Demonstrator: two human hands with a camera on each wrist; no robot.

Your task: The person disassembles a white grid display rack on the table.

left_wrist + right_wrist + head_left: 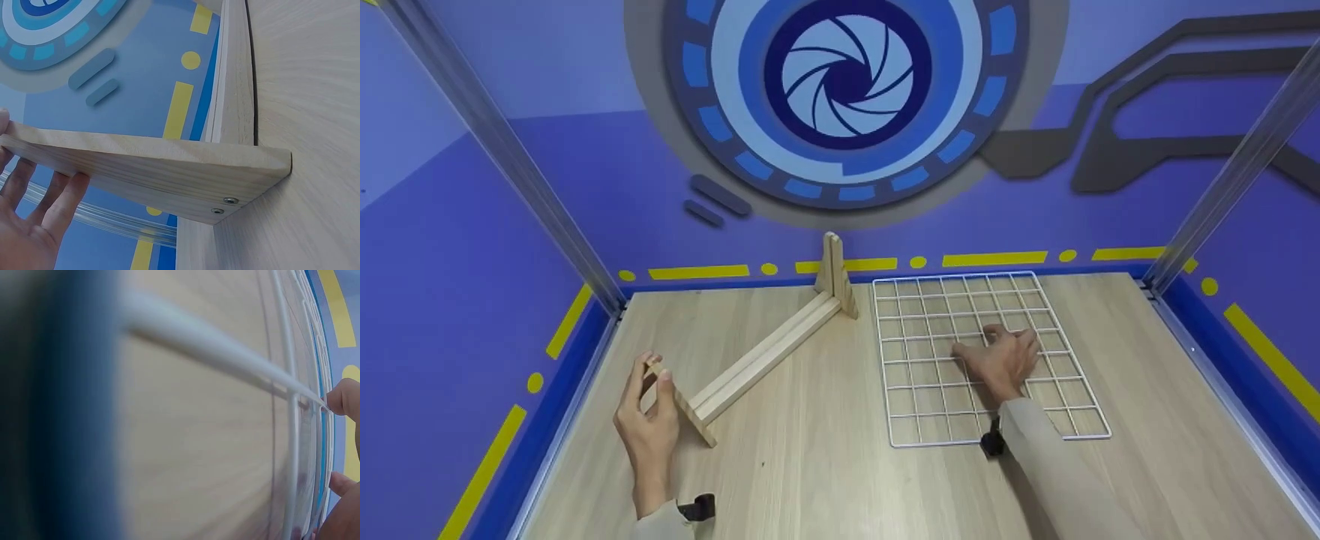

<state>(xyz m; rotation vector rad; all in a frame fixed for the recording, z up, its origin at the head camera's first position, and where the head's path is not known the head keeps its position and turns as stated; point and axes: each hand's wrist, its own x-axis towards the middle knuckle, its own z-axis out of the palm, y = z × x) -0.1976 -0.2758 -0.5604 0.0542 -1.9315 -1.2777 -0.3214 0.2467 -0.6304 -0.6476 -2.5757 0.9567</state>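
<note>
On the left of the table stands a wooden stand (769, 358), two upright end boards joined by a grooved crossbar. My left hand (649, 424) pinches the upper end of its near end board (146, 160) between thumb and fingers. Two screw heads show low on that board's outer face in the left wrist view. To the right, a white wire grid panel (919, 375) lies on the table. My right hand (1003, 362) is over its middle, with curled fingers gripping the wires. Fingertips (340, 396) meet the wire in the right wrist view; the rest of that hand is mostly cut off.
The light wood tabletop (810, 480) is bounded by a blue printed back wall (585, 187) and side walls. Metal corner posts (521, 169) rise at the back left and back right. The stand's far end board (834, 274) is close to the back wall.
</note>
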